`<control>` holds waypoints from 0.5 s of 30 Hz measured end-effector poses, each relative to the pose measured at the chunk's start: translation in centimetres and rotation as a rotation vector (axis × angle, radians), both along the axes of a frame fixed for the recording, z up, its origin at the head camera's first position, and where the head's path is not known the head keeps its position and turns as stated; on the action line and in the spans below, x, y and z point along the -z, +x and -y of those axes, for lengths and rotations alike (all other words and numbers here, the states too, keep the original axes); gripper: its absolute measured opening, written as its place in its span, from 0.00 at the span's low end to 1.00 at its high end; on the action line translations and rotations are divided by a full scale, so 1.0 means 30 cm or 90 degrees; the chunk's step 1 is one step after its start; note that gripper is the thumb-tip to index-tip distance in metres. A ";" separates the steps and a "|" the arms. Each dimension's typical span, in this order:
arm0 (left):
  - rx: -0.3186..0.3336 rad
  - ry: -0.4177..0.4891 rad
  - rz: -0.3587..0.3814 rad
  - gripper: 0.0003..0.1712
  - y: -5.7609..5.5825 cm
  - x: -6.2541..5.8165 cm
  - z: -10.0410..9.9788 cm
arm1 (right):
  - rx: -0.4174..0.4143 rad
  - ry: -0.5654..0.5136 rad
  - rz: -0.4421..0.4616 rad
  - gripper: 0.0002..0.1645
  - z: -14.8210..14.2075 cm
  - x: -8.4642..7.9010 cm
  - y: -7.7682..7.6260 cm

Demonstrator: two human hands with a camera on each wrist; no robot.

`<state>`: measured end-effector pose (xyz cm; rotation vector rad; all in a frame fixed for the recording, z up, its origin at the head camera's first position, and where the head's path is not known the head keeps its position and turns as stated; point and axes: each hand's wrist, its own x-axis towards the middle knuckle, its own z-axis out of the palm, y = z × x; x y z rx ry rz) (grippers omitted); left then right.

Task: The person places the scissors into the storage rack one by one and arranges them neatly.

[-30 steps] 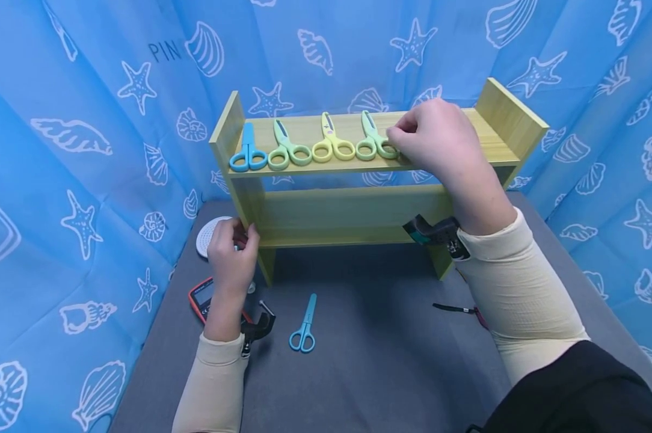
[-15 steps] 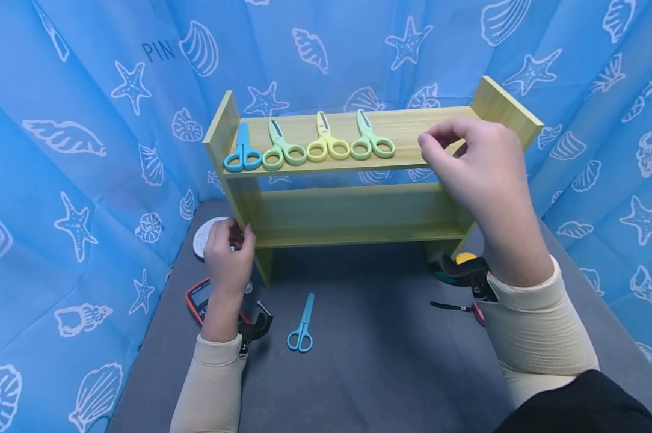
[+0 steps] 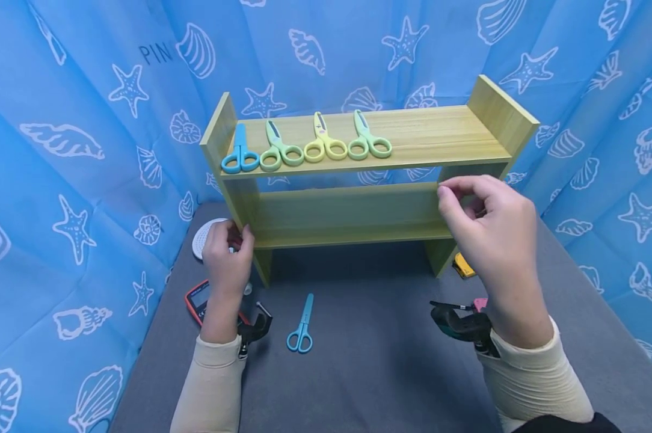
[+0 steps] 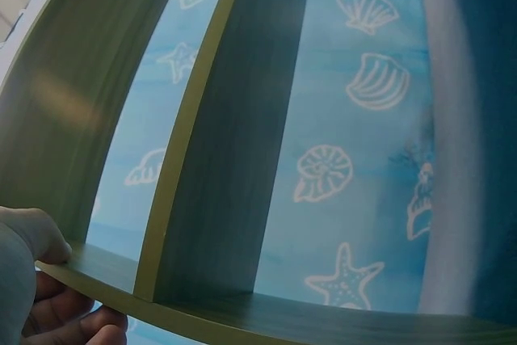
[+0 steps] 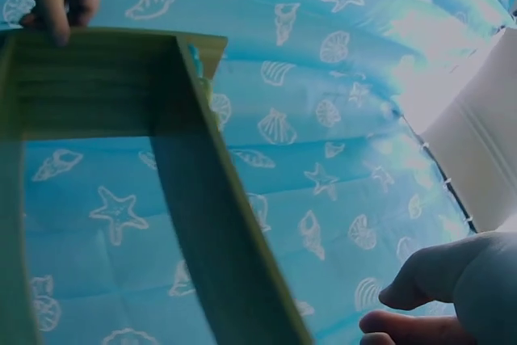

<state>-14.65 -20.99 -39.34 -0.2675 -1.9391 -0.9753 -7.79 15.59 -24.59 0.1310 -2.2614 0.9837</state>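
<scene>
Pale green wood grain fills my feed: one two-tier shelf rack [image 3: 353, 210] stands on the grey counter [image 3: 369, 373], backed by a blue curtain [image 3: 71, 120] printed with shells and starfish. On its top board I count four pairs of scissors in a row, handles toward me: one blue pair [image 3: 240, 155] at the left end, then a green pair [image 3: 278, 150], a yellow pair [image 3: 323, 143] and another green pair [image 3: 367, 141]. A fifth pair, blue scissors [image 3: 302, 326], lies flat on the counter in front of the rack, between my two arms.

My left hand [image 3: 227, 255] grips the rack's left upright near the lower shelf, thumb over the board edge and fingers curled beneath it, as the left wrist view shows. My right hand [image 3: 494, 231] hovers empty in front of the rack's right end, fingers loosely bent, touching nothing.

Beside my left wrist I see one red-cased meter [image 3: 198, 297] and one white round disc [image 3: 206, 234]. One yellow item [image 3: 463, 266] sits by the rack's right foot.
</scene>
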 end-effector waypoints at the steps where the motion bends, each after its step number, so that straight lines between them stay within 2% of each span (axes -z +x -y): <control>1: -0.001 -0.001 0.000 0.06 0.000 0.001 -0.001 | 0.001 -0.002 0.001 0.13 -0.002 0.017 0.010; 8: -0.003 -0.003 -0.007 0.05 -0.003 0.005 -0.005 | -0.006 -0.052 0.019 0.09 -0.010 0.140 0.073; 15: -0.003 0.002 -0.015 0.05 -0.006 0.010 -0.001 | -0.050 -0.085 0.023 0.05 0.020 0.308 0.101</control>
